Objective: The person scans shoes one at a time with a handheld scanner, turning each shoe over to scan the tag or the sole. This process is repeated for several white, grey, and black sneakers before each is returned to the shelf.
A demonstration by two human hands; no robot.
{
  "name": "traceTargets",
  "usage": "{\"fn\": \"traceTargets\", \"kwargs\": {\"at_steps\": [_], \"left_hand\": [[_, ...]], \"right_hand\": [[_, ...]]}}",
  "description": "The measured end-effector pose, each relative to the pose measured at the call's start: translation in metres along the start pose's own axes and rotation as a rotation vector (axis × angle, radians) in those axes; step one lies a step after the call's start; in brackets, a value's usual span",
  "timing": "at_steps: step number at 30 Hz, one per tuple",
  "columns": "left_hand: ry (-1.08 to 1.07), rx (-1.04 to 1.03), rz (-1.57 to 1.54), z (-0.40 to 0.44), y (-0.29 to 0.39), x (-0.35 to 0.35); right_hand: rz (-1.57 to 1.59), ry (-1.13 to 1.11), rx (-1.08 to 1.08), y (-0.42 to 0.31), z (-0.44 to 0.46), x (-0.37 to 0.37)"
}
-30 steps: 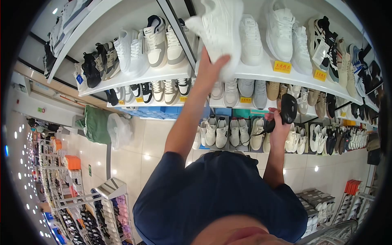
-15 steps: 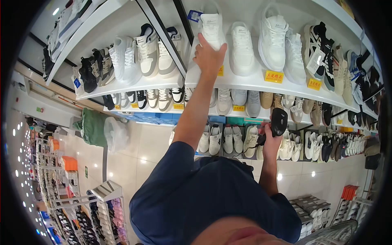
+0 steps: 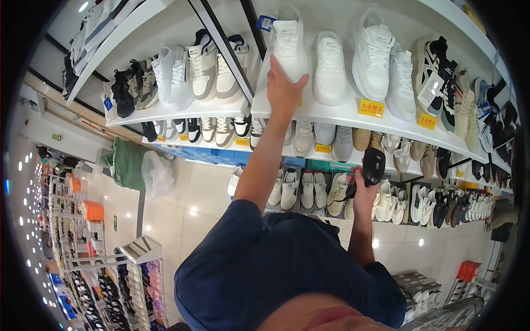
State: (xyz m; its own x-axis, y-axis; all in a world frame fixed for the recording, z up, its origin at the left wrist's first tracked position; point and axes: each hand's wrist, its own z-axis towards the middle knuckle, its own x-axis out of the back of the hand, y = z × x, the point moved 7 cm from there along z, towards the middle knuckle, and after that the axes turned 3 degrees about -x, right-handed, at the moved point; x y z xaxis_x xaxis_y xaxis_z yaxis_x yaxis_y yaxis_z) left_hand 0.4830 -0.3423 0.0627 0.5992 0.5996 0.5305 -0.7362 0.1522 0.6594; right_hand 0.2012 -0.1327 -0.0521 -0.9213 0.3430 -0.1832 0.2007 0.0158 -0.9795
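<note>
My left hand (image 3: 283, 91) reaches up to the shelf, fingers stretched and thumb apart, at the toe of a white lace-up sneaker (image 3: 289, 47). Whether the fingertips touch that shoe I cannot tell. A blue tag (image 3: 265, 22) hangs by its heel. To its right stands another white sneaker (image 3: 329, 69). Lower down, my right hand (image 3: 365, 191) is wrapped round the handle of a black barcode scanner (image 3: 374, 166). The scanner's head points up toward the shelves.
The white shelf (image 3: 331, 111) carries more sneakers and yellow price cards (image 3: 371, 108). Shoe rows fill the levels below. A green bag (image 3: 126, 165) and a clear plastic bag (image 3: 157, 174) stand on the tiled floor at left, beyond them display racks (image 3: 88, 248).
My left hand has slid down off the top of the white sneaker toward its toe, uncovering more laces. The right hand keeps the scanner at about the same height. The view has shifted slightly.
</note>
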Motion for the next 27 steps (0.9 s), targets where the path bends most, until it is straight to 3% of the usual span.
{"fn": "traceTargets", "kwargs": {"at_steps": [8,13,19,20,22,27], "left_hand": [[0.105,-0.077,-0.071,-0.011,0.002,0.01],[0.186,-0.274,-0.053,-0.046,0.007,0.03],[0.103,-0.445,-0.019,-0.124,-0.029,0.045],[0.105,-0.442,-0.014,-0.137,-0.036,0.052],[0.035,-0.227,-0.058,-0.15,-0.068,0.062],[0.176,-0.107,0.016,-0.134,-0.119,0.123]], "right_hand": [[0.027,-0.032,-0.004,0.014,-0.002,0.004],[0.007,-0.024,-0.027,0.021,-0.009,0.001],[-0.077,-0.1,-0.034,0.033,-0.012,-0.013],[-0.078,-0.106,-0.036,0.033,-0.014,-0.017],[-0.095,-0.102,-0.027,0.03,-0.017,-0.026],[-0.134,-0.118,-0.021,0.03,-0.024,-0.048]]}}
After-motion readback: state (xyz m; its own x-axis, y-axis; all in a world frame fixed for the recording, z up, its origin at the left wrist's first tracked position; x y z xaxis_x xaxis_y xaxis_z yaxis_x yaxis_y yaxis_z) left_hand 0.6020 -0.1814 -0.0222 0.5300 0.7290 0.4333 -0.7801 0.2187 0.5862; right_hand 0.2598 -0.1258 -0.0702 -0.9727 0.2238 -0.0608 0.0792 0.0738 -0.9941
